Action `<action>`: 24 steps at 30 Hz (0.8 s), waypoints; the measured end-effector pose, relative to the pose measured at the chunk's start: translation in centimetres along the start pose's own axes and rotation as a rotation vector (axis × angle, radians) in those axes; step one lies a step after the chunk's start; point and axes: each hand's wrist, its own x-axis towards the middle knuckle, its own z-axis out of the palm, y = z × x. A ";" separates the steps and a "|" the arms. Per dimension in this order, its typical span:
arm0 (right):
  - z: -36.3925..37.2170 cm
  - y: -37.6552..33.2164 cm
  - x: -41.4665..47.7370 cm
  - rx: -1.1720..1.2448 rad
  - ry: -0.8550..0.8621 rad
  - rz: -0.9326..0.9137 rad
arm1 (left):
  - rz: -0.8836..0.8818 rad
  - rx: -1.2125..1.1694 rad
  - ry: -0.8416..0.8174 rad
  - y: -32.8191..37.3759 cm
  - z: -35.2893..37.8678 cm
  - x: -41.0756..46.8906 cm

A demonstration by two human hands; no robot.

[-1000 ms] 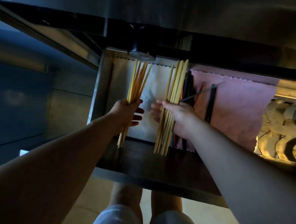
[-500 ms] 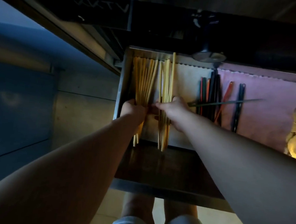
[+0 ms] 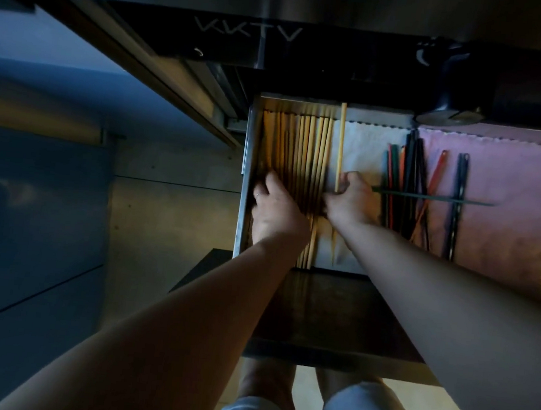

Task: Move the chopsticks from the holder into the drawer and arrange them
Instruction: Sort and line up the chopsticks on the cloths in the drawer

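Chopsticks (image 3: 295,161) lie in row at 9 o'clock end of drawer (image 3: 247,176). Left hand (image 3: 276,212) flat, grip apart, pressing row. Right hand (image 3: 350,202) grip pinched on single stick (image 3: 340,145) mid-shaft. Likely light, stiff, smooth wood, rolls easily; take mid-length.

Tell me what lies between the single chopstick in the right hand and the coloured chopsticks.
In the head view, only bare white liner lies between the single chopstick, pinched by the right hand, and the coloured chopsticks.
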 end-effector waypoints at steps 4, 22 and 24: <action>-0.4 0.1 -0.2 0.000 -0.008 -0.056 | 0.148 0.207 -0.048 -0.5 0.1 -0.1; 0.4 0.7 -0.5 0.127 -0.241 0.083 | 0.184 0.329 -0.103 -0.5 0.5 0.5; 0.5 0.5 -0.7 0.198 -0.228 0.111 | 0.186 0.351 -0.110 -0.4 0.6 0.5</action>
